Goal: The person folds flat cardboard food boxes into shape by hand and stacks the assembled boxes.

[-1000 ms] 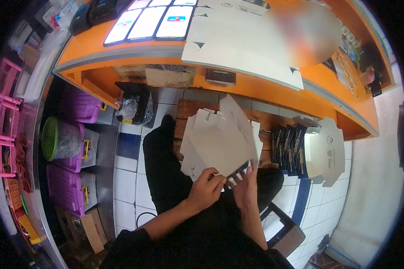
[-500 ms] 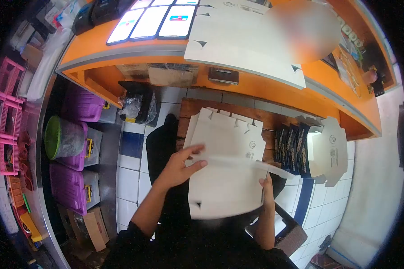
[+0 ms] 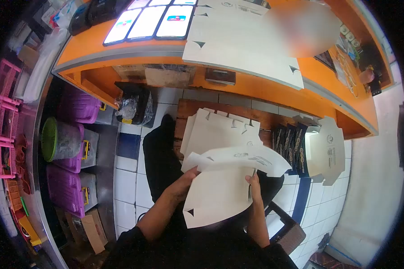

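Observation:
A flat white cardboard box blank (image 3: 220,190) lies over my lap, its far panel curled upward with printing on it. My left hand (image 3: 182,184) is closed on the blank's left edge, near the fold. At the right edge, my right hand (image 3: 254,187) grips it with the thumb on top. Behind it, a stack of flat white box blanks (image 3: 220,132) rests on a wooden bench (image 3: 191,107). To the right stand several folded dark-sided boxes (image 3: 296,150), one with its pale lid (image 3: 330,150) open.
An orange counter (image 3: 90,49) runs across the front, bearing several lit phones (image 3: 143,22) and more white blanks (image 3: 242,40). Purple-lidded bins (image 3: 65,186) and a green-rimmed basket (image 3: 49,140) stand at left. A brown woven seat (image 3: 292,237) is near my right arm.
My left hand has gone from lying open over the blank to gripping its left edge. The far panel has curled up, and my right hand has moved slightly left.

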`<state>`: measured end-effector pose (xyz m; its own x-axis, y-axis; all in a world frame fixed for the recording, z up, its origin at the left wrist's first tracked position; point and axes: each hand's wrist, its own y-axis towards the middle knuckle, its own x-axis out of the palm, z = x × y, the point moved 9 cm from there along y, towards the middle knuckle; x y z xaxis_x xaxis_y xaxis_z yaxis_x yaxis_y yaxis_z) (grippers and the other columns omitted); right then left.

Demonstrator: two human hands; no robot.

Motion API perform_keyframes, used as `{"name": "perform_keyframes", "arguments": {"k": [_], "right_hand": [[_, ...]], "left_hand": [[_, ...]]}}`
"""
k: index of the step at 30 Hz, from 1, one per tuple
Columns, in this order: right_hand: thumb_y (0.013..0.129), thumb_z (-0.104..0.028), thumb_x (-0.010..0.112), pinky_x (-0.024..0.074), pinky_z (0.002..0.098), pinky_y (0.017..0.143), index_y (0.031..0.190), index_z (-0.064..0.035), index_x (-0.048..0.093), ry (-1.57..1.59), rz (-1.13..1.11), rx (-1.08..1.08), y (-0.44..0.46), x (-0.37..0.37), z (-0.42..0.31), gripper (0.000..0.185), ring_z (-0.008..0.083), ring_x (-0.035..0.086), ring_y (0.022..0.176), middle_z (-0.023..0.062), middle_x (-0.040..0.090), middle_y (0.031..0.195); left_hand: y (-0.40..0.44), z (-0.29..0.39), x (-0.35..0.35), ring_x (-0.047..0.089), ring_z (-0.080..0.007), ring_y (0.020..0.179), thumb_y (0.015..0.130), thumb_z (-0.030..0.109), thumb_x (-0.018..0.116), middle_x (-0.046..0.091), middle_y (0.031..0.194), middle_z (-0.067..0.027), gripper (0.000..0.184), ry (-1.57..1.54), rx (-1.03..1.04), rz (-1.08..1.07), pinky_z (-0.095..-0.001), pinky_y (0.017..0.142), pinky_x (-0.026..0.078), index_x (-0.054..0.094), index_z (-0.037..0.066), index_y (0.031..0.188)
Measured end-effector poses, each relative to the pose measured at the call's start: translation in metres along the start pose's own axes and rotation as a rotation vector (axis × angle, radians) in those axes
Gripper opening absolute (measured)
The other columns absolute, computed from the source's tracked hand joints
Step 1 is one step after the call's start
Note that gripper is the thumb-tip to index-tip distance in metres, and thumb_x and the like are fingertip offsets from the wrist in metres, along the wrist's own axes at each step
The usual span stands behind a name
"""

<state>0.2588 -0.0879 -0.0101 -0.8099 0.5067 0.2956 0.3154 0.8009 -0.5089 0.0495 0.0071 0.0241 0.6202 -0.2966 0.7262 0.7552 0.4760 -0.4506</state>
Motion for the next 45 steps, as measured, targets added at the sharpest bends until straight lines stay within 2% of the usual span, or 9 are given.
{"name": "perform_keyframes", "arguments": {"k": [11, 13, 15, 18, 23, 26, 29, 38, 45], "right_hand": [[0.093, -0.025, 0.057, 0.0422, 0.0351, 0.104, 0.144, 0.0038, 0.045, -0.1, -0.023, -0.155, 0.005, 0.019, -0.027, 0.06, 0.0213, 0.054, 0.119, 0.0108, 0.057, 0.132], [0.097, -0.037, 0.057, 0.0472, 0.0403, 0.1, 0.14, 0.0017, 0.05, -0.465, 0.029, -0.045, -0.002, 0.029, -0.03, 0.058, 0.0266, 0.064, 0.112, 0.0169, 0.065, 0.123], [0.096, -0.045, 0.062, 0.0558, 0.0458, 0.086, 0.126, -0.0057, 0.064, -1.549, 0.1, 0.099, -0.016, 0.048, -0.058, 0.049, 0.0418, 0.07, 0.096, 0.0299, 0.069, 0.106], [0.095, -0.048, 0.065, 0.0568, 0.0411, 0.081, 0.125, -0.004, 0.065, -1.511, 0.143, -0.018, -0.017, 0.049, -0.041, 0.053, 0.0356, 0.072, 0.091, 0.0256, 0.071, 0.102], [0.101, -0.02, 0.065, 0.0524, 0.0291, 0.08, 0.11, -0.0026, 0.066, -0.239, -0.097, -0.015, -0.015, 0.089, 0.004, 0.02, 0.0109, 0.064, 0.091, 0.0073, 0.07, 0.1], [0.101, -0.018, 0.065, 0.0521, 0.0294, 0.085, 0.118, -0.0017, 0.062, 0.042, -0.008, -0.004, -0.005, 0.079, -0.002, 0.024, 0.0127, 0.065, 0.093, 0.0047, 0.07, 0.106], [0.1, -0.019, 0.065, 0.0519, 0.0276, 0.085, 0.122, -0.0017, 0.059, 0.277, -0.011, -0.024, -0.004, 0.089, -0.021, 0.029, 0.0117, 0.065, 0.093, 0.0055, 0.07, 0.108], [0.106, -0.029, 0.054, 0.0579, 0.0347, 0.087, 0.125, -0.0061, 0.06, 0.478, -0.044, 0.098, 0.001, 0.092, -0.023, 0.03, 0.0176, 0.07, 0.096, 0.006, 0.071, 0.112], [0.107, -0.033, 0.051, 0.0584, 0.0369, 0.089, 0.12, -0.0067, 0.062, 0.606, -0.282, 0.099, -0.001, 0.12, 0.001, 0.031, 0.0171, 0.07, 0.095, 0.0047, 0.071, 0.109]], "left_hand": [[0.0, 0.01, 0.0, 0.065, -0.0183, 0.102, 0.095, 0.035, 0.072, 0.069, 0.109, -0.0081, 0.047, 0.443, -0.057, 0.023, -0.0337, 0.092, 0.051, 0.064, -0.002, 0.123], [0.002, 0.015, -0.007, 0.067, -0.0168, 0.094, 0.098, 0.028, 0.068, 0.071, 0.102, -0.0056, 0.035, 0.463, -0.081, 0.16, -0.0325, 0.086, 0.053, 0.068, -0.001, 0.116], [0.008, 0.026, -0.029, 0.067, -0.0152, 0.09, 0.1, 0.026, 0.065, 0.072, 0.101, -0.0064, 0.032, 0.53, 0.077, 0.323, -0.032, 0.082, 0.054, 0.067, -0.002, 0.115], [0.013, 0.031, -0.024, 0.067, -0.02, 0.092, 0.1, 0.025, 0.062, 0.07, 0.099, -0.0131, 0.032, 0.807, 0.208, 0.323, -0.034, 0.081, 0.053, 0.066, -0.004, 0.114], [0.012, 0.033, 0.029, 0.066, -0.0276, 0.096, 0.098, 0.029, 0.066, 0.064, 0.108, -0.021, 0.042, 1.08, 0.185, 0.193, -0.0376, 0.085, 0.052, 0.063, -0.005, 0.123], [-0.004, 0.046, 0.052, 0.059, -0.0343, 0.118, 0.084, 0.028, 0.081, 0.053, 0.135, -0.0223, 0.083, 1.262, 0.544, 0.229, -0.0418, 0.095, 0.052, 0.041, 0.0, 0.15], [-0.016, 0.035, 0.087, 0.052, -0.039, 0.13, 0.081, 0.023, 0.081, 0.047, 0.144, -0.0272, 0.089, 1.726, 0.724, 0.187, -0.0465, 0.102, 0.049, 0.035, -0.002, 0.153], [-0.035, 0.031, 0.032, 0.064, -0.0487, 0.114, 0.085, -0.006, 0.065, 0.053, 0.139, -0.0318, 0.054, 1.092, 0.814, 0.336, -0.0441, 0.098, 0.056, 0.055, -0.004, 0.138], [-0.024, 0.049, 0.06, 0.055, -0.0485, 0.128, 0.095, 0.001, 0.059, 0.044, 0.146, -0.0338, 0.043, 1.577, 0.784, 0.363, -0.0489, 0.101, 0.052, 0.061, 0.008, 0.137]]}}
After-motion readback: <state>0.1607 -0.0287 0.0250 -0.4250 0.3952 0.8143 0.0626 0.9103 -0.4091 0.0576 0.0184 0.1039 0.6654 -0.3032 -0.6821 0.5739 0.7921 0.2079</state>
